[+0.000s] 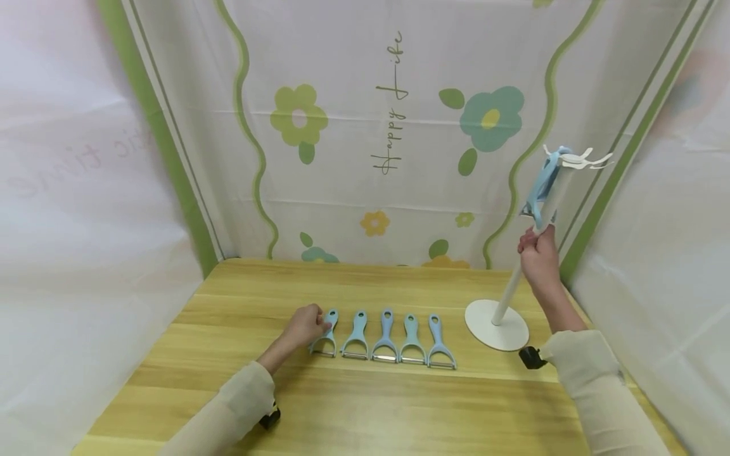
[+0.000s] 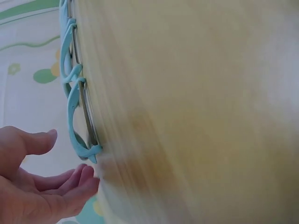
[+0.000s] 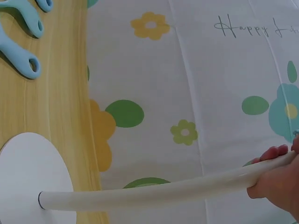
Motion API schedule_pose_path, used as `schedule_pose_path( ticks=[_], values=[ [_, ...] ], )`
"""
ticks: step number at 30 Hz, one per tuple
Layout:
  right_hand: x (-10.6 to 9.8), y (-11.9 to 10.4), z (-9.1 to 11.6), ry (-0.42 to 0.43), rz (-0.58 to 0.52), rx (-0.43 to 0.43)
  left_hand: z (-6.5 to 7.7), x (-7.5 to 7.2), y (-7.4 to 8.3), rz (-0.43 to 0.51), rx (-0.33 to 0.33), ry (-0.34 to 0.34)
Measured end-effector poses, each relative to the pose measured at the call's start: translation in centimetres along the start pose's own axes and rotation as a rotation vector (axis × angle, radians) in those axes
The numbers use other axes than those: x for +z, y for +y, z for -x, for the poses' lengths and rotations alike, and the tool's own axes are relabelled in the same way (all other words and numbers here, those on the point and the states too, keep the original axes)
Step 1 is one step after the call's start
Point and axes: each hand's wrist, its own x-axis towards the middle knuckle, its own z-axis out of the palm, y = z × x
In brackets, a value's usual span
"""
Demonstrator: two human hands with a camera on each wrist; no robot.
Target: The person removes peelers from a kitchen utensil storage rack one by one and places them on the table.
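Several peelers with blue and mint handles lie in a row on the table, blades toward me. My left hand (image 1: 306, 326) is beside the leftmost peeler (image 1: 332, 318). In the left wrist view, the thumb and fingers (image 2: 77, 186) stand apart near that peeler's frame (image 2: 72, 123), with nothing held between them. With my right hand (image 1: 538, 256) I grip the upper pole (image 3: 154, 198) of a white hook stand. Blue peelers (image 1: 540, 183) hang from its hooks (image 1: 582, 159), just above that hand; they overlap, so their number is unclear.
The stand's round white base (image 1: 496, 326) rests at the right of the wooden table (image 1: 371, 411). A floral curtain (image 1: 342, 177) closes off the back, and pale curtains hang at both sides.
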Motion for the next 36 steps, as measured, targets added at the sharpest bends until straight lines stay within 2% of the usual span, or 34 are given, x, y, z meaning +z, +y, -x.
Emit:
schedule_pose_path(
  ticks=[4,7,14,22,28,32,36],
  values=[
    [-0.2,-0.1,0.0,0.000,0.078,0.011,0.1,-0.4,0.5,-0.025,0.011,0.045],
    [-0.5,0.1,-0.3,-0.011,0.119,-0.013,-0.1,-0.7,0.9,-0.020,0.018,0.082],
    [-1.0,0.5,-1.4,-0.107,0.043,-0.126,-0.4,-1.3,1.6,0.035,0.021,0.105],
    [-1.4,1.7,-2.0,-0.232,-0.028,-0.176,-0.3,-1.3,2.2,0.028,0.080,0.089],
    [-1.8,2.4,-2.3,-0.327,-0.147,-0.186,-0.2,-1.2,2.4,0.032,0.111,0.073],
    [-2.1,2.6,-2.4,-0.402,-0.325,-0.186,-0.2,-1.1,2.5,0.024,0.113,0.070],
    [-2.7,2.9,-2.4,-0.520,-0.511,-0.195,-0.3,-1.1,2.7,0.025,0.139,0.060]
  ],
)
